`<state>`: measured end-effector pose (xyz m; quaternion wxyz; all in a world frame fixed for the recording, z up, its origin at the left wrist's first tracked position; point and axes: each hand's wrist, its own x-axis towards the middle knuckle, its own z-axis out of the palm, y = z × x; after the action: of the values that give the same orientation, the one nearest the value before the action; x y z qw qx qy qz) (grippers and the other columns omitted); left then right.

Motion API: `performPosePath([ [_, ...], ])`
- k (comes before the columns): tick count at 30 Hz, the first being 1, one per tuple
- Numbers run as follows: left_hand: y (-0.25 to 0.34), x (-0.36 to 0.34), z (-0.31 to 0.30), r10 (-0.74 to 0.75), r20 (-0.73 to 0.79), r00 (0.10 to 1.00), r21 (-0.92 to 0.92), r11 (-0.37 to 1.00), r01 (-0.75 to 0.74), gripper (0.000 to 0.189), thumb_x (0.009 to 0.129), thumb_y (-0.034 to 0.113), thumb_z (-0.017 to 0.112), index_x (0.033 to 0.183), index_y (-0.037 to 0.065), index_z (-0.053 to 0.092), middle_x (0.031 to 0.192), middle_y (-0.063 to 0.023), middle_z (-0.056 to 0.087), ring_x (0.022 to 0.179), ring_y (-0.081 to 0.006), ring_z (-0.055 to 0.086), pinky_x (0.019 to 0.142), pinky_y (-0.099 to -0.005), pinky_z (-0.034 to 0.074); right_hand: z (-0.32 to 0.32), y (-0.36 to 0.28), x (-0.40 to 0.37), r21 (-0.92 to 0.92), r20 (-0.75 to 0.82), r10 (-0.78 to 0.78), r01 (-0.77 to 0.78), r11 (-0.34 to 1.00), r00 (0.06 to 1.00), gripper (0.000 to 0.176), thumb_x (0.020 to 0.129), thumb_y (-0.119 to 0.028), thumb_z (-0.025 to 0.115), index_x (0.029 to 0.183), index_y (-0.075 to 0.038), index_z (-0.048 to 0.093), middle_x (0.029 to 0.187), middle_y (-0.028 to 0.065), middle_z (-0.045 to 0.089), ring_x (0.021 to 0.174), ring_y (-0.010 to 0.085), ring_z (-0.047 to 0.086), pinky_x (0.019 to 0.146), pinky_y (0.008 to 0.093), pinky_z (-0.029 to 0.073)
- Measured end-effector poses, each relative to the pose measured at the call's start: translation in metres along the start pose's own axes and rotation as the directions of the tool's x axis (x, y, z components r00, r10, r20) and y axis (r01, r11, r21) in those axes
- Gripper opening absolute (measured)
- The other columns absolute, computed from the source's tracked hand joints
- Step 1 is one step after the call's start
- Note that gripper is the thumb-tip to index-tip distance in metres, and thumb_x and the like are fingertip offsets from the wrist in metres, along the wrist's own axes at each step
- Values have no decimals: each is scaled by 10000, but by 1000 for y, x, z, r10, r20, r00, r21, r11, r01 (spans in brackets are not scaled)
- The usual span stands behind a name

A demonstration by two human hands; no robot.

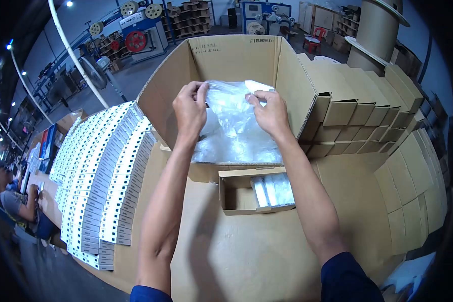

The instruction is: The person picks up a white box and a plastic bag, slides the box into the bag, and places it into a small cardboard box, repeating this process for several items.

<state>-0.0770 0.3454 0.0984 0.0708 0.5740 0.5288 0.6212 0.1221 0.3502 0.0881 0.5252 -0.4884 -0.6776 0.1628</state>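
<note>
My left hand (190, 108) and my right hand (270, 111) both pinch the top of a clear plastic bag (232, 113), holding it up over a large open cardboard box (161, 100). More clear plastic packets (236, 148) fill the bottom of that box. Below the big box, between my forearms, lies a small open cardboard carton (231, 194) with two or three plastic-wrapped items (273, 190) in its right half; its left half is bare.
Rows of stacked white flat boxes (103, 186) lie to the left on the cardboard-covered table (236, 256). Folded small brown cartons (357, 103) stand in rows at the right. A seated person (15, 196) is at far left. Machines and reels stand behind.
</note>
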Motion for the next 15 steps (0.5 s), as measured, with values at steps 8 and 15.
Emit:
performPosePath([
  [8,-2,16,7,245,172,954,60,964,-259,178,969,125,708,1038,-33,752,888,-142,750,751,-136,695,686,-304,549,5,19,-2,-285,-59,-311,282,916,949,270,856,-206,784,999,23,779,1226,259,657,1164,396,637,1047,451,477],
  [15,21,-6,-3,-174,148,973,-195,960,202,420,954,325,735,1143,-48,692,941,-128,745,776,-145,694,707,-290,562,-6,-10,-6,18,-97,-235,237,971,967,263,827,-112,792,1024,58,757,1305,240,628,1158,408,642,1019,442,492],
])
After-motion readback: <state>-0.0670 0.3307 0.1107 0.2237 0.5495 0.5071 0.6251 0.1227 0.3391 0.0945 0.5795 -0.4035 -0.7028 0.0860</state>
